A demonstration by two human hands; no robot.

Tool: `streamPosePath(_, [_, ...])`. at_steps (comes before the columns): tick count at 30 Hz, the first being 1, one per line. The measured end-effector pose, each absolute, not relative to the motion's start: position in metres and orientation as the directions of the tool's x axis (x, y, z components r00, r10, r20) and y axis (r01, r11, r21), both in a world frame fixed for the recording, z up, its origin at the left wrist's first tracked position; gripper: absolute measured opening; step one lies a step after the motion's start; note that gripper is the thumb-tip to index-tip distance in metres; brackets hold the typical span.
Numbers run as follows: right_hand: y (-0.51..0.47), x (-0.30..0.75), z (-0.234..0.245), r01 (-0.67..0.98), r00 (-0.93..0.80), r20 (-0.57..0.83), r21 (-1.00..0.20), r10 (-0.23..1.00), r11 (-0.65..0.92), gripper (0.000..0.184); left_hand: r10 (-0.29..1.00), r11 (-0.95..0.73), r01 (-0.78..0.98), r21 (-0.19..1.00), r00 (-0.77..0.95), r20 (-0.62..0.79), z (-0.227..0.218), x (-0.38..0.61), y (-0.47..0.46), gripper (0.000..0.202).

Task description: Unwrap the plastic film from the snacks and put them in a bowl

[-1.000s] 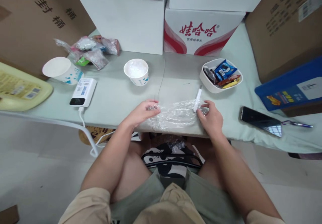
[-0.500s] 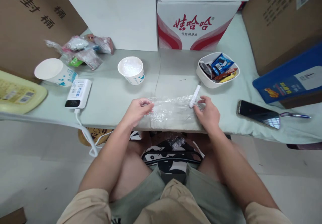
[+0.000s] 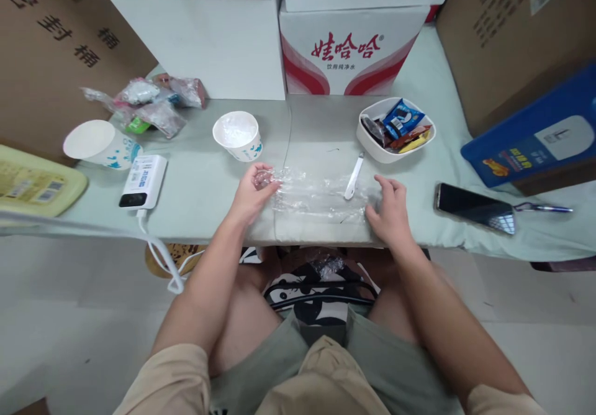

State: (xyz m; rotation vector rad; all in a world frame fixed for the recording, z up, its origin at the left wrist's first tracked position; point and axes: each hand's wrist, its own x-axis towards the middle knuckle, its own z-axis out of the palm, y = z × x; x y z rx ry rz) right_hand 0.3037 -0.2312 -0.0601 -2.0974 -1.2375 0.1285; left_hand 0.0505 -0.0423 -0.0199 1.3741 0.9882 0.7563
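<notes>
A crinkled sheet of clear plastic film lies across the table near its front edge. My left hand pinches the film's left end between thumb and fingers. At the film's right end my right hand is open, its thumb by the film's edge and its fingers apart. A slim white utility knife lies slanted over the film's right part, apart from my right hand. Behind my left hand stands a paper cup with clear plastic in it.
A white bowl of small wrapped packets stands back right. A phone and a pen lie at right. Leftward are a power bank with a cable, a tipped paper cup and plastic-wrapped items. Boxes line the back.
My right hand has opened and drawn slightly away from the film and the knife. The knife now lies apart from its fingers. My left hand keeps its pinch. The view has shifted slightly.
</notes>
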Motion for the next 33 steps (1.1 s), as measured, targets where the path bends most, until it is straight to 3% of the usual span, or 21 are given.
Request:
streamPosePath(5, [-0.23, 0.299, -0.015, 0.775, 0.357, 0.316, -0.625, 0.879, -0.09, 0.065, 0.74, 0.253, 0.116, 0.961, 0.617, -0.269, -0.015, 0.05, -0.036, 0.068])
streamPosePath(8, [-0.192, 0.285, 0.01, 0.639, 0.071, 0.131, -0.767, 0.989, 0.055, 0.074, 0.613, 0.317, 0.108, 0.942, 0.735, -0.291, -0.008, 0.048, -0.037, 0.072])
streamPosePath(10, [-0.162, 0.27, 0.015, 0.473, -0.136, -0.038, -0.881, 0.99, 0.031, 0.083, 0.55, 0.347, 0.087, 0.934, 0.788, -0.278, -0.004, 0.046, -0.037, 0.074])
streamPosePath(11, [-0.15, 0.263, 0.015, 0.39, -0.231, -0.126, -0.92, 0.965, -0.027, 0.076, 0.535, 0.348, 0.073, 0.935, 0.803, -0.262, -0.003, 0.044, -0.036, 0.075])
streamPosePath(14, [-0.135, 0.244, 0.008, 0.22, -0.422, -0.295, -0.951, 0.857, -0.219, 0.028, 0.568, 0.235, 0.114, 0.965, 0.79, -0.232, -0.003, 0.039, -0.03, 0.071])
streamPosePath(17, [-0.146, 0.235, 0.0, 0.141, -0.341, -0.316, -0.948, 0.885, -0.285, 0.016, 0.755, 0.093, 0.285, 0.954, 0.604, -0.254, -0.007, 0.038, -0.028, 0.056])
streamPosePath(19, [-0.155, 0.233, -0.006, 0.121, -0.155, -0.277, -0.958, 0.948, -0.26, 0.014, 0.845, 0.213, 0.282, 0.935, 0.428, -0.321, -0.01, 0.043, -0.032, 0.047])
streamPosePath(21, [-0.159, 0.23, -0.013, 0.105, 0.039, -0.219, -0.969, 0.975, -0.222, 0.015, 0.782, 0.438, 0.155, 0.885, 0.42, -0.461, -0.012, 0.051, -0.041, 0.048])
streamPosePath(23, [-0.158, 0.228, -0.021, 0.056, 0.168, -0.195, -0.977, 0.966, -0.206, 0.017, 0.656, 0.58, 0.081, 0.81, 0.543, -0.524, -0.012, 0.06, -0.051, 0.048])
streamPosePath(25, [-0.156, 0.227, -0.027, -0.024, 0.211, -0.227, -0.974, 0.951, -0.227, 0.021, 0.644, 0.563, 0.083, 0.822, 0.58, -0.5, -0.013, 0.068, -0.058, 0.043])
streamPosePath(29, [-0.154, 0.231, -0.029, -0.154, 0.248, -0.323, -0.944, 0.913, -0.292, 0.032, 0.81, 0.315, 0.071, 0.946, 0.499, -0.307, -0.017, 0.076, -0.058, 0.027])
streamPosePath(33, [-0.156, 0.238, -0.026, -0.248, 0.221, -0.386, -0.91, 0.896, -0.331, 0.04, 0.849, 0.196, -0.004, 0.981, 0.501, -0.167, -0.019, 0.076, -0.052, 0.034])
